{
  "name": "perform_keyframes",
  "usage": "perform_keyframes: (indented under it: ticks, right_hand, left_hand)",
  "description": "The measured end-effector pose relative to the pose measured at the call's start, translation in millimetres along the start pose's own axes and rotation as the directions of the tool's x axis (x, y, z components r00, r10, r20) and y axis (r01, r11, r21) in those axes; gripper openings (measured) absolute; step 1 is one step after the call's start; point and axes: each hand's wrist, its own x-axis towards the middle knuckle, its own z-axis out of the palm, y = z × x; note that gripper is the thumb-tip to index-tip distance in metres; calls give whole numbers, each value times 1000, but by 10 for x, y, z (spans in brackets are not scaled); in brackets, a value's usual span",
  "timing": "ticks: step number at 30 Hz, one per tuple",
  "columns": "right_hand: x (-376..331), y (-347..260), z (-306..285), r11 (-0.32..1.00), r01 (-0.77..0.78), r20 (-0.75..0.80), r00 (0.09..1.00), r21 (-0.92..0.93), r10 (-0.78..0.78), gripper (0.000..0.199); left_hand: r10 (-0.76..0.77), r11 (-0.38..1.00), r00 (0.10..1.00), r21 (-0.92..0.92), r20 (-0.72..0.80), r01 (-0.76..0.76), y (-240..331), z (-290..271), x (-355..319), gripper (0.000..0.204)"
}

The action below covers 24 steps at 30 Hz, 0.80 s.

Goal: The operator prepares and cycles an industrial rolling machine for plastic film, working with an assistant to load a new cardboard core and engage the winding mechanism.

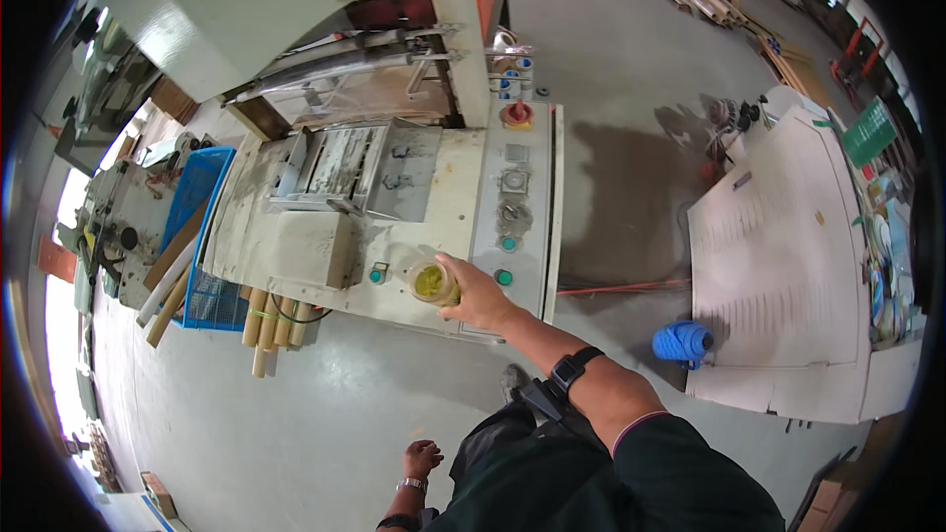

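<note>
At far left, a blue plastic crate [202, 236] stands on the grey floor against a pale, dust-coated machine [296, 236], with wooden boards [169, 281] leaning at its side; just right of the crate, a bundle of cardboard tubes [271, 320] pokes out from under the machine's edge. Low in the frame, the person's left hand [422, 457], a watch on the wrist, hangs beside the body with its fingers loosely curled and nothing in them. Above it, the right hand [475, 294] reaches out from a dark sleeve, a black strap on the forearm, and is wrapped around a clear jar of yellowish liquid [434, 283]; the jar is held over the front edge of the machine, just left of its control panel [510, 217] with teal buttons and a red knob; whether the jar rests on the surface cannot be told. Further right, a blue cylindrical object [682, 342] lies on the floor, just beside a large pale board [778, 266] that lies flat.
</note>
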Motion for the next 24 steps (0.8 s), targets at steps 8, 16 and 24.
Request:
perform_keyframes:
  ticks: [8, 16, 24]
  right_hand:
    - [-883, -349, -770, 990, -38, -168, 984, 139, 62, 61]
    - [-4099, 927, -1244, 786, -598, -383, 771, -158, 509, 49]
    - [-5838, 1547, -1595, 546, -834, -333, 494, 80, 803, 48]
  left_hand:
    - [-28, 991, 994, 133, 107, 14, 83, 145, 228, 27]
    - [9, 936, 977, 341, 212, -83, 227, 938, 359, 28]
    - [124, 936, 969, 298, 214, -186, -279, 1691, 255, 27]
